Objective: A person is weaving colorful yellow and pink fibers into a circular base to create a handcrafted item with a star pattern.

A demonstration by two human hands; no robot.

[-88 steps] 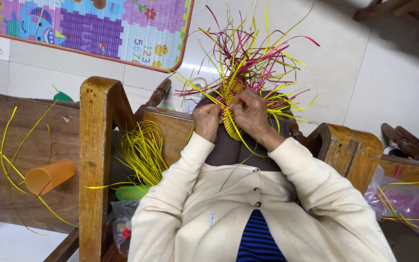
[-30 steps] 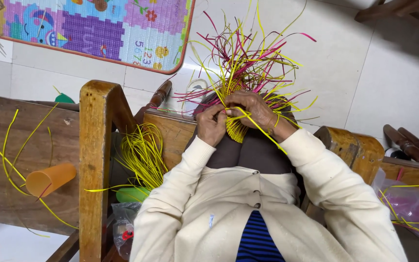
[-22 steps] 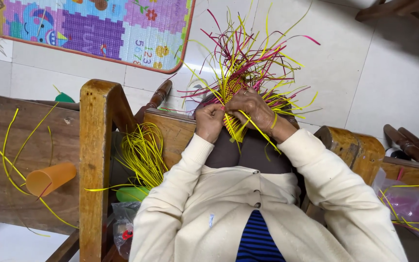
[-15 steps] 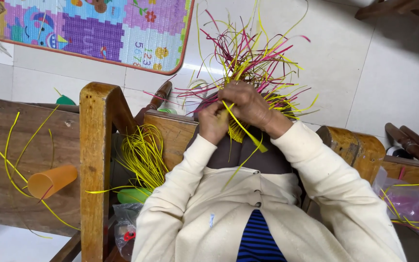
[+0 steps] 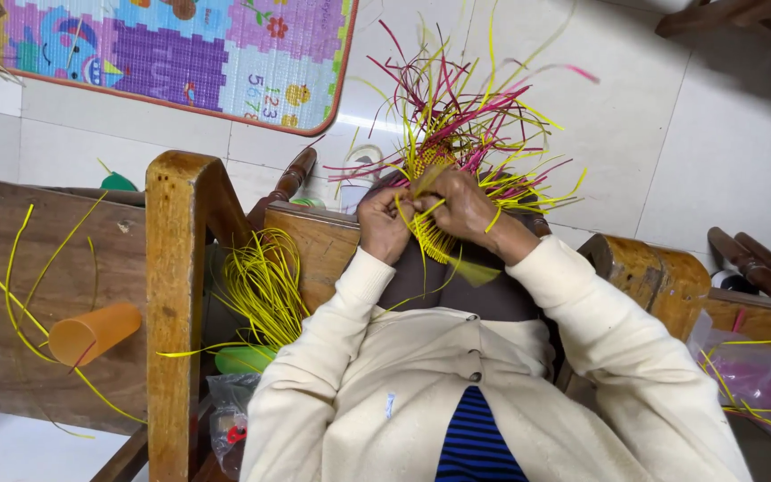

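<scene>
Lower than before, the right hand (image 5: 468,207) is pinching a yellow strip (image 5: 425,216) while the left hand (image 5: 382,223) is gripping the woven piece (image 5: 430,161).

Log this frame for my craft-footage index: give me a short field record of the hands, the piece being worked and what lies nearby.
left hand: closed on the woven piece, at its left edge
right hand: closed on the woven piece, fingers among yellow strips
woven piece: yellow weave, loose yellow and pink strips fanning out above
strip bundle: loose yellow strips to the person's left, beside the wooden armrest
orange cup: lying on its side on the wooden seat
play mat: colourful, on the tiled floor
</scene>
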